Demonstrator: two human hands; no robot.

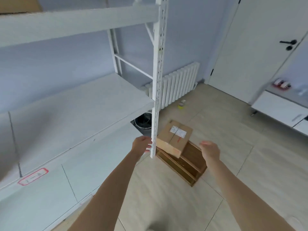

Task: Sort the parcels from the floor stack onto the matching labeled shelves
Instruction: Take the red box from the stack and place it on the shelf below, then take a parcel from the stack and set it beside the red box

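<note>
1. White shelf upright (157,80): runs from 12 o'clock down to centre and crosses in front of the parcel stack's left edge and the left hand's fingertips.
2. Left hand (141,145): empty, fingers loosely extended, just left of the upright. Right hand (210,150): empty, fingers relaxed, just right of the stack. Neither touches a parcel.
3. Top parcel (174,138): light cardboard with a white label, lying askew on a darker brown box (185,165) on the floor, just below centre.
4. Black bin (143,122): under the shelf, at 11 o'clock of the stack; contents cannot be told.
5. Small roll (180,106): on the floor near the white radiator (180,84), at 1 o'clock.
6. Shelf board (66,117): bare white, at 9 o'clock; red-bordered label (33,176) on its front edge, text unreadable.
7. Room: beige tile floor (166,205), white door (260,39) at 2 o'clock, white cabinet (280,109) at 3 o'clock.
</note>
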